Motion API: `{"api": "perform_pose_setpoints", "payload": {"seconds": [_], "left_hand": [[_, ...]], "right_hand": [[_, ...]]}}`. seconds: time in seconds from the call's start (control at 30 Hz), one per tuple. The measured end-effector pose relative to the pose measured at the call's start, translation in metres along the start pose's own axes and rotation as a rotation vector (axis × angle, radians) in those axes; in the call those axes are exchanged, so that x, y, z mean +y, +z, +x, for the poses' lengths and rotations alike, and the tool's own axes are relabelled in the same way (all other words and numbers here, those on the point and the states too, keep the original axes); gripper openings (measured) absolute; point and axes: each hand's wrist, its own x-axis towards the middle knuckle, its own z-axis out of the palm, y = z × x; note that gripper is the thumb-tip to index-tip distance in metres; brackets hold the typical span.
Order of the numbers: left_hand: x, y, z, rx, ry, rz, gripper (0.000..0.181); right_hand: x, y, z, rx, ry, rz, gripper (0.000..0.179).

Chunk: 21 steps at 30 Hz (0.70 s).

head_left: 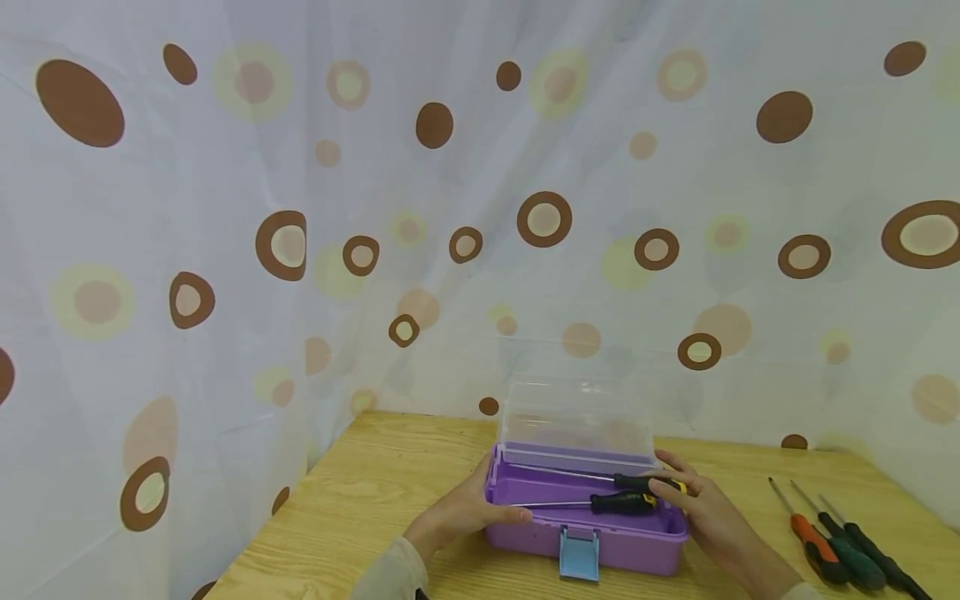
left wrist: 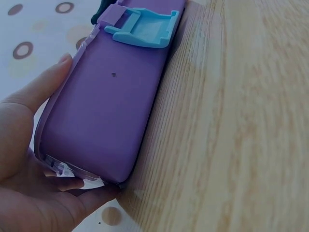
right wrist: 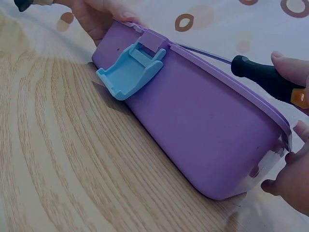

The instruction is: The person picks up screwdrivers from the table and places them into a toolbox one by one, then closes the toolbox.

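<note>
A purple toolbox (head_left: 581, 546) stands on the table, its clear lid (head_left: 577, 412) raised at the back and its blue latch (head_left: 579, 554) hanging down in front. My left hand (head_left: 465, 508) grips the toolbox's left end, thumb along the front rim and fingers round the end. At the right end, my right hand (head_left: 708, 508) holds a black-and-yellow screwdriver (right wrist: 263, 75) by its handle, with lower fingers against the toolbox's end wall. That screwdriver slants over the rim, its shaft reaching left. A second black-handled screwdriver (head_left: 622, 502) lies inside, nearer the front.
Right of the toolbox lie a screwdriver with an orange-and-black handle (head_left: 817, 550), one with a dark green handle (head_left: 858, 562) and one with a black handle (head_left: 885, 562). Behind the wooden table (head_left: 390, 450) hangs a white spotted curtain (head_left: 450, 167), which also runs along the left side.
</note>
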Motion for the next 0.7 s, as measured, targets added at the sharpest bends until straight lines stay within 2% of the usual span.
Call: {"api": "perform_pose_setpoints", "payload": {"seconds": [0.27, 0.5, 0.7], "left_hand": [[0.0009, 0.0010, -0.0001, -0.040, 0.044, -0.047, 0.115], [0.0011, 0.0013, -0.0010, -0.035, 0.043, -0.046, 0.115], [0.0017, 0.0009, -0.0011, -0.036, 0.050, -0.037, 0.116]], "right_hand": [[0.0002, 0.0029, 0.0007, -0.011, 0.005, -0.086, 0.035], [0.0012, 0.0064, 0.0006, -0.011, -0.029, -0.248, 0.037], [-0.0051, 0.0051, 0.0002, 0.034, -0.042, -0.248, 0.050]]}}
